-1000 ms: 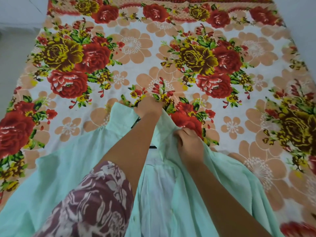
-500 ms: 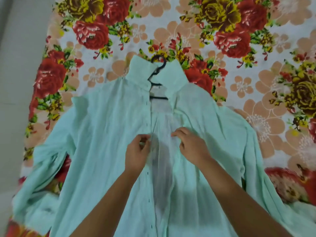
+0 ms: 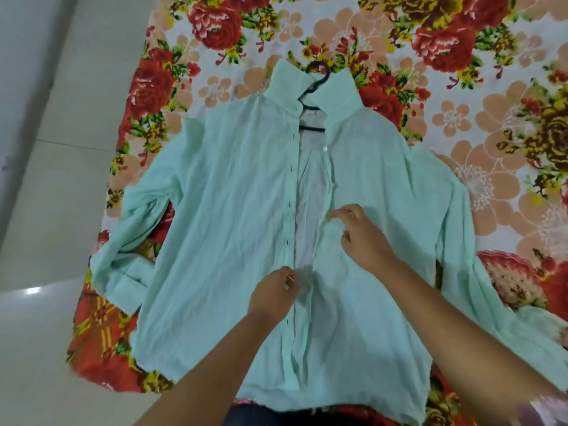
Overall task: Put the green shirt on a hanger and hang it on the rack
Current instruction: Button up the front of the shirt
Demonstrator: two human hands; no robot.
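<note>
Green shirt (image 3: 233, 210) lay flat, front up, on the floral bedsheet (image 3: 461, 124), collar at the far end, hem toward the person. Black hanger (image 3: 316, 84) was already inside it: hook stuck out past the collar, bar visible across the open neck. Front was unbuttoned, plackets apart with a pale strip of the inner back panel showing between them. Left hand (image 3: 273, 295) was pinched on the buttonhole placket edge, low down, fingers nearly closed on the fabric. Right hand (image 3: 362, 238) was higher up at the button placket, fingers curled and partly spread; couldn't tell if it actually gripped cloth. Left sleeve was folded at the bed edge beside the tiled floor (image 3: 46, 210).
</note>
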